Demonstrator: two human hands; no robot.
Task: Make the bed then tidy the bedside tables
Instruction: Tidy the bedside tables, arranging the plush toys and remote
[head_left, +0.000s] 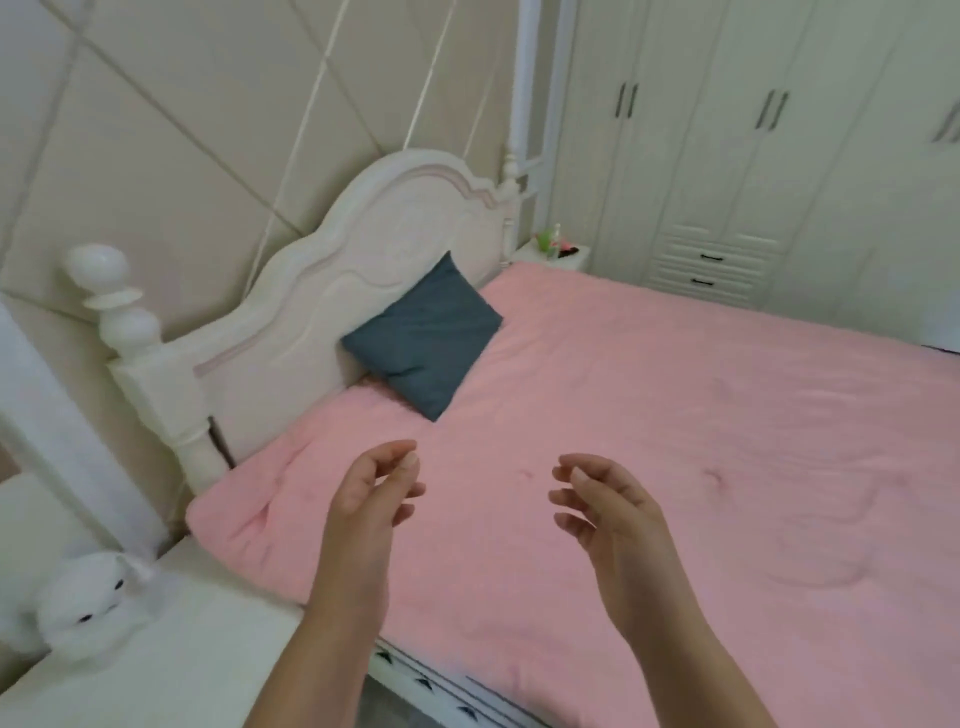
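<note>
A pink quilt (649, 441) lies spread flat over the bed. A dark blue-grey pillow (423, 338) leans against the white carved headboard (332, 291). My left hand (371, 493) and my right hand (608, 501) hover side by side above the near edge of the quilt. Both have loosely curled, parted fingers and hold nothing. The near bedside table (171, 660) is white, at the lower left, with a white plush toy (85, 608) on it. The far bedside table (571, 255) stands beyond the headboard with a few small items (551, 243) on top.
A white wardrobe (753, 156) with dark handles and two drawers lines the far wall behind the bed. White bed posts (117, 306) stand at both ends of the headboard. A white frame piece (62, 415) slants across the left edge.
</note>
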